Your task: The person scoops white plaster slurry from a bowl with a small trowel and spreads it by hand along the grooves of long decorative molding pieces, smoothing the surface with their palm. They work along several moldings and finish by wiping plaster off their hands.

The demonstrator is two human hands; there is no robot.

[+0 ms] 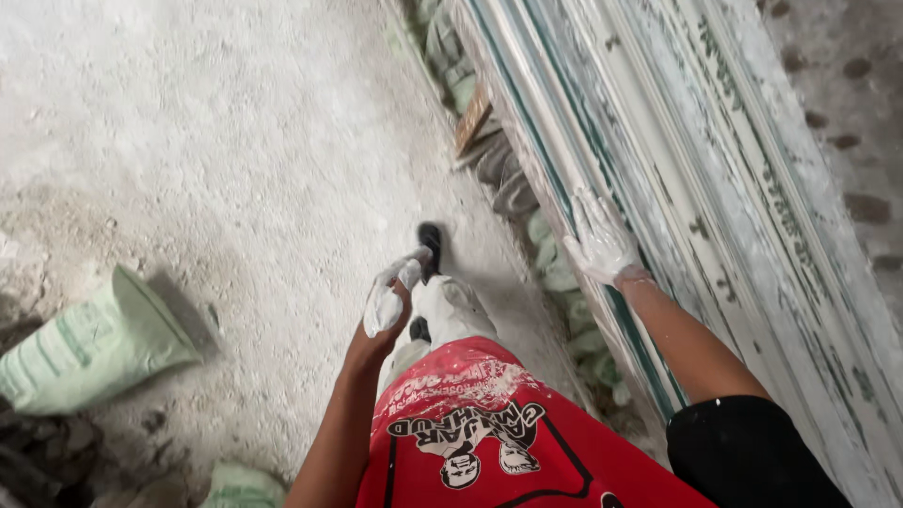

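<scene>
My right hand point(599, 241), coated in white plaster, lies flat with fingers spread on a stack of long white boards point(715, 188) with green edging that runs along the right. My left hand point(388, 299), also white with plaster, hangs loosely curled over my legs and holds nothing. Below it are my plaster-splashed trousers and a black shoe point(430, 237) on the dusty floor point(235, 141).
A green-white sack point(89, 348) lies at the left on rubble. Another sack corner point(240, 487) shows at the bottom. More sacks and a wooden piece point(473, 118) are wedged under the board stack. A rough wall point(847, 85) rises at the far right.
</scene>
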